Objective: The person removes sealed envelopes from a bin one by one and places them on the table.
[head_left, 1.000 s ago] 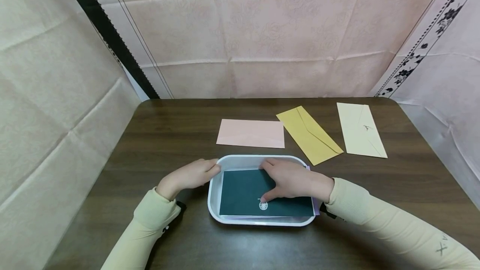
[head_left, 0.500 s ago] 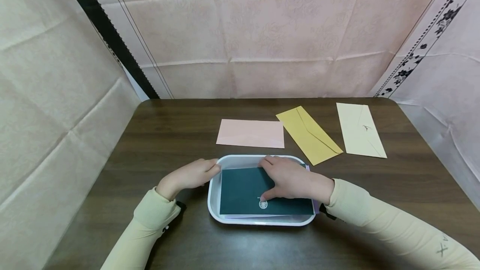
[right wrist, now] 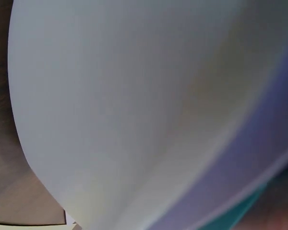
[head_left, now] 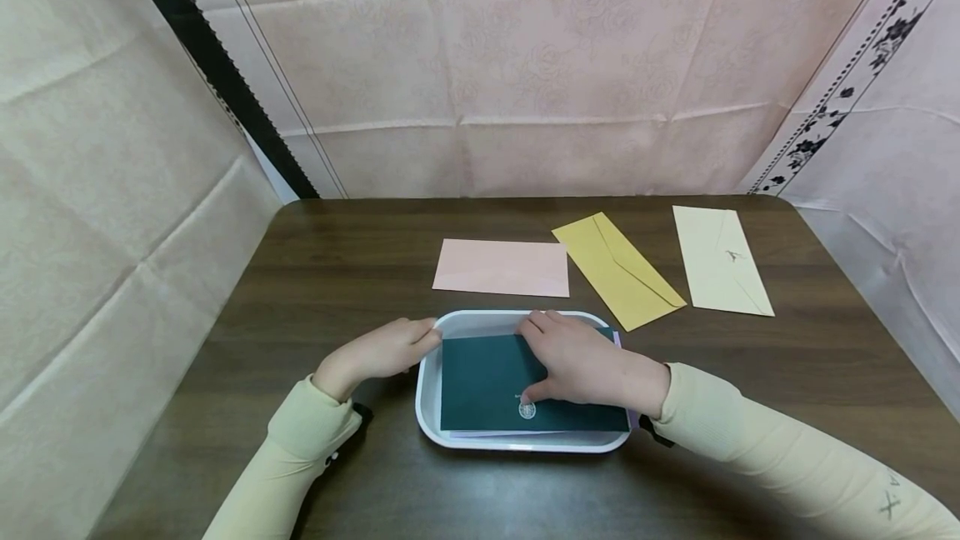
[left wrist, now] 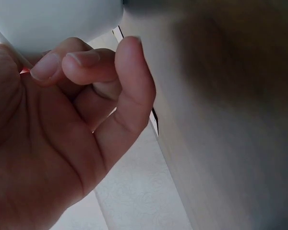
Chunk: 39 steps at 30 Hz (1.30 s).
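Note:
A white tray (head_left: 427,407) holds a dark green envelope (head_left: 487,377) with a round white emblem. Beneath it a purple envelope (head_left: 633,419) shows at the right side. My left hand (head_left: 382,348) grips the tray's upper left corner; in the left wrist view the fingers of that hand (left wrist: 62,120) curl by the tray wall (left wrist: 62,19). Over the green envelope lies my right hand (head_left: 581,361), thumb on its face near the emblem and curled fingers at its far edge. What those fingertips touch is hidden. The right wrist view shows the tray's outside (right wrist: 101,96) and the purple envelope (right wrist: 249,153) close up.
Behind the tray on the brown wooden table (head_left: 337,273) lie a pink envelope (head_left: 501,267), a yellow envelope (head_left: 618,271) and a cream envelope (head_left: 722,261). Pale cloth (head_left: 525,90) hangs around the table's back and sides.
The green envelope's far edge has shifted slightly away from me, with my right fingers at it. My right forearm has dropped a little; my left hand and the tray look unmoved.

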Each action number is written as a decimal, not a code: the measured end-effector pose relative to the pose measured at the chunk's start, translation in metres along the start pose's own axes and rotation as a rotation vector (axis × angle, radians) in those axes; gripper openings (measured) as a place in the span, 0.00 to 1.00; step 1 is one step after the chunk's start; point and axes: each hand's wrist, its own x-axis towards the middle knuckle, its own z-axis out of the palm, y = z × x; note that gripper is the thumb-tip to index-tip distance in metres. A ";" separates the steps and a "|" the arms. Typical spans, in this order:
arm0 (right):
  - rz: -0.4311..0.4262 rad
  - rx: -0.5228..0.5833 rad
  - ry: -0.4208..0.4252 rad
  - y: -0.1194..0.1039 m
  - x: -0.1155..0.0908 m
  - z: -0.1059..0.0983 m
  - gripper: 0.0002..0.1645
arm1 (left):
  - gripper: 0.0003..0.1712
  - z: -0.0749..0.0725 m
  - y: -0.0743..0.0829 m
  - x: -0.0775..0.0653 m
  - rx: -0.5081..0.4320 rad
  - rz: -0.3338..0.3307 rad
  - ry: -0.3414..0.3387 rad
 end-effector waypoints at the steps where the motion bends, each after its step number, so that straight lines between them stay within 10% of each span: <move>1: 0.001 -0.001 0.000 0.000 0.000 0.000 0.49 | 0.16 0.000 0.000 0.000 0.001 0.002 0.000; 39: -0.030 0.126 0.010 0.009 -0.019 -0.024 0.33 | 0.17 0.000 -0.002 0.002 0.033 0.048 0.013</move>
